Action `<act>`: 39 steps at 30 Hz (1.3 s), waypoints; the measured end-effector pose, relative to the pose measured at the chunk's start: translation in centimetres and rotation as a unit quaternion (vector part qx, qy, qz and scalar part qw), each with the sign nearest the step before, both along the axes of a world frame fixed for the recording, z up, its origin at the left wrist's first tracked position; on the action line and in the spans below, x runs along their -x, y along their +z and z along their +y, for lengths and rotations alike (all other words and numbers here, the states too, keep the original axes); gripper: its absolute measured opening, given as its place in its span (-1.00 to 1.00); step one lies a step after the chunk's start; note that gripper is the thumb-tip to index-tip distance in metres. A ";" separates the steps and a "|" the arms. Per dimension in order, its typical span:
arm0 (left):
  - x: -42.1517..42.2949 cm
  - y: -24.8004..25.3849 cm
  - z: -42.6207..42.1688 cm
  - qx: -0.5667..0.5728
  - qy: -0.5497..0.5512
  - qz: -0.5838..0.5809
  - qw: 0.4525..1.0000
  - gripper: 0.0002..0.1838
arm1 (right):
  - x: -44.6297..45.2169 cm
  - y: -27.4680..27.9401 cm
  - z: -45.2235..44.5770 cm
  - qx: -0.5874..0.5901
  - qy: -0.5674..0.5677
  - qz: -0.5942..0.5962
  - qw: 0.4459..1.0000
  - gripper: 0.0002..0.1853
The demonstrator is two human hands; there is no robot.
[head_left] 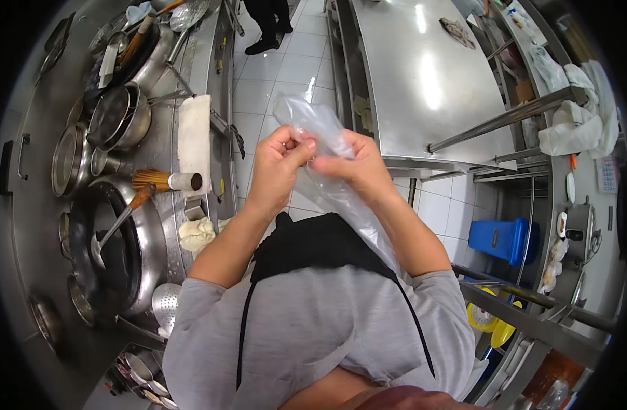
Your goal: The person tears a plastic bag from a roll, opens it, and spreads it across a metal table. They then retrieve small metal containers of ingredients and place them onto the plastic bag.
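Observation:
A clear plastic bag is gripped between my two hands, out in front of my chest. My left hand pinches it from the left, thumb against curled fingers. From the other side my right hand closes on the same bag, its thumb pointing toward the left hand. The bag's upper end rises above the fingers, and a long loose part hangs down past my right wrist toward the black apron. My fingers hide the part of the bag between them.
Along the left runs a cooking counter with a large wok, a ladle, a bamboo brush and stacked pots. A steel table stands ahead right, a blue bin right. Another person's legs show ahead on the tiled aisle.

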State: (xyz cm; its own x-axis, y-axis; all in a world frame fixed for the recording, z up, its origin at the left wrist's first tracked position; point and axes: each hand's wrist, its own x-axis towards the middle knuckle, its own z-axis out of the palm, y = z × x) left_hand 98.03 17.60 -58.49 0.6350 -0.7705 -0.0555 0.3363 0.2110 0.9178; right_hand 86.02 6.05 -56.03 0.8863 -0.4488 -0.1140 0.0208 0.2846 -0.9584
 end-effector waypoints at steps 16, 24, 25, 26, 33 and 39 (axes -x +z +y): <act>-9.4 -2.3 7.8 -0.319 0.193 -0.586 0.720 -0.67 | 7.2 1.5 -6.8 0.388 -0.061 0.057 0.918 -0.78; -0.4 0.8 -1.9 -0.071 -0.033 -0.535 0.841 -0.37 | 3.0 4.4 -3.8 0.490 -0.057 -0.028 0.870 -0.76; -0.7 0.2 -2.1 -0.071 -0.031 -0.434 0.898 -0.45 | 3.3 4.5 -4.1 0.484 -0.063 -0.018 0.873 -0.76; -1.0 0.2 -1.9 -0.074 -0.031 -0.324 0.943 -0.52 | 3.4 4.4 -4.4 0.536 -0.063 -0.022 0.842 -0.70; -13.0 1.4 2.7 -0.099 0.330 -0.436 0.831 -0.73 | 11.5 -2.1 -9.1 0.623 -0.129 0.356 0.685 -0.79; -17.3 0.0 8.8 -0.414 0.174 -0.526 0.722 -0.65 | 17.9 -2.1 -9.9 0.471 -0.312 0.211 0.798 -0.86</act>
